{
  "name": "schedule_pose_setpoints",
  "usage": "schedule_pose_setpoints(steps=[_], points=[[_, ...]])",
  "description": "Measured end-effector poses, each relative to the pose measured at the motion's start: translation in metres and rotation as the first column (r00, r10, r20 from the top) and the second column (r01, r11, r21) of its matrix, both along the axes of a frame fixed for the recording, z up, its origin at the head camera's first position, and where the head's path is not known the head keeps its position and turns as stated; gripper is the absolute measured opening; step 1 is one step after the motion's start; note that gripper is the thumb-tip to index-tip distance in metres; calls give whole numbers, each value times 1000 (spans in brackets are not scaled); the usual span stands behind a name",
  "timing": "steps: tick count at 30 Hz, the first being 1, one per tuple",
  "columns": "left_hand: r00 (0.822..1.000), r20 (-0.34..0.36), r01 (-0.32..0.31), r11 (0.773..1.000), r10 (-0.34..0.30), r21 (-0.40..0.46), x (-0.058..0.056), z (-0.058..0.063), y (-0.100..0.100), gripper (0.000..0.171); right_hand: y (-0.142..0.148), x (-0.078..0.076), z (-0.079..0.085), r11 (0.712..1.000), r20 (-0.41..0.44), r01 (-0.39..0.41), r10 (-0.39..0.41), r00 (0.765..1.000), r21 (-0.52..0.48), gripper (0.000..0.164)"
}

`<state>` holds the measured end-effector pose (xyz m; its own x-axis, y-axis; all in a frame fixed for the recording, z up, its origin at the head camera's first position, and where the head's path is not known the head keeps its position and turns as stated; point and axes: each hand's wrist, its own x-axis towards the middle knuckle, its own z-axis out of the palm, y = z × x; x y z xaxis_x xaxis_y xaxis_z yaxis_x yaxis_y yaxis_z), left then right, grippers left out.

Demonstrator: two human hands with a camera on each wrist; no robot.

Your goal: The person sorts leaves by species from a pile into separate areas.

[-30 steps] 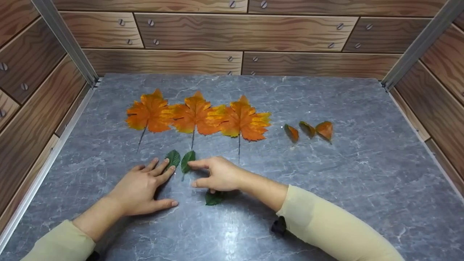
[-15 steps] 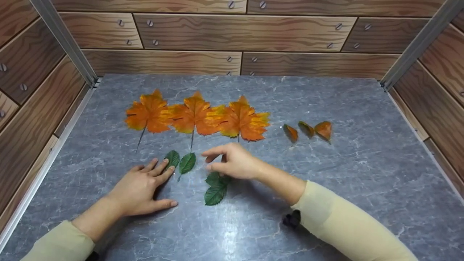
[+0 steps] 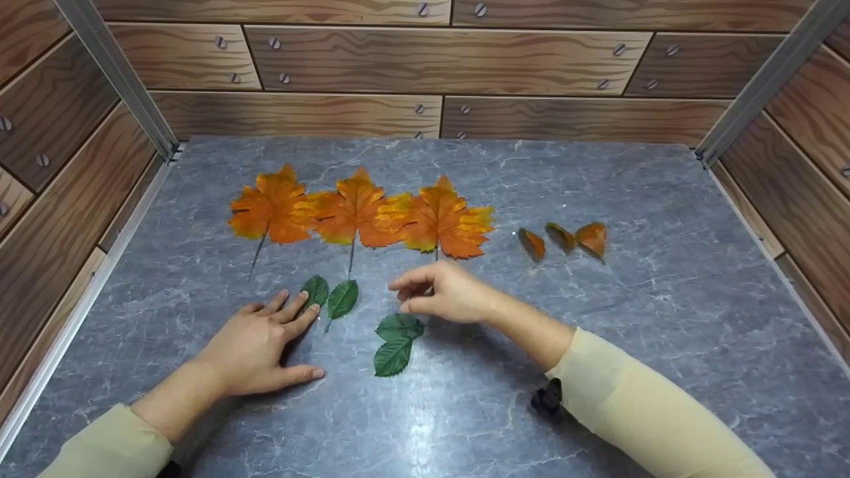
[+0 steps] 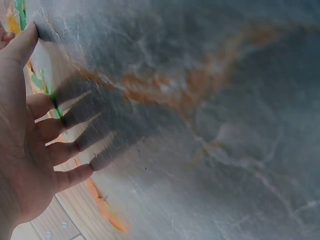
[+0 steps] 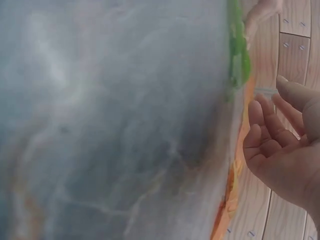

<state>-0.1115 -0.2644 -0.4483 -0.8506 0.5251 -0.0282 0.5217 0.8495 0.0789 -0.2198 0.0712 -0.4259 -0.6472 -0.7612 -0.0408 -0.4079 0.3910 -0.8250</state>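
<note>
My left hand [image 3: 265, 345] lies with spread fingers on the table, its fingertips touching a green leaf [image 3: 316, 289]. Just right of that leaf is a second green leaf [image 3: 342, 300] with its short stem toward me. My right hand [image 3: 448, 292] is above the table, fingers loosely bent and nothing between them, as the right wrist view also shows. Below its thumb lie two more green leaves, an upper one [image 3: 398, 326] and a lower one [image 3: 393, 358], touching each other. The right hand covers part of the stem of the rightmost orange maple leaf [image 3: 443, 216].
Farther back, a left maple leaf [image 3: 272, 206] and a middle maple leaf [image 3: 358, 206] form a row with the rightmost one. Three small curled brown-orange leaves [image 3: 591, 238] lie to the right. Wood-patterned walls [image 3: 425, 60] border the grey marbled table [image 3: 631, 332].
My right hand has lifted off the second green leaf and moved right, uncovering the two touching green leaves. That second leaf has turned slightly. The left hand has stayed in place.
</note>
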Motion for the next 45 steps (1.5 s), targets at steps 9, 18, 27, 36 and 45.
schedule_pose_setpoints(steps=[9,18,27,36,45], points=[[1000,-1,-1,1000,1,2,0,-1,0,101,1,4,-8,995,47,-47,43,998,88,47],[1000,-4,-2,1000,2,6,0,0,0,101,1,6,-13,993,8,-73,73,997,93,51],[1000,13,-17,1000,17,-3,1,0,1,101,2,7,-18,989,-55,-76,83,995,127,53],[1000,11,-18,1000,18,-3,1,1,1,101,4,8,-17,984,-88,-98,112,990,152,55],[1000,19,-18,1000,18,2,1,0,0,102,10,11,-14,979,-66,-110,123,990,172,57]])
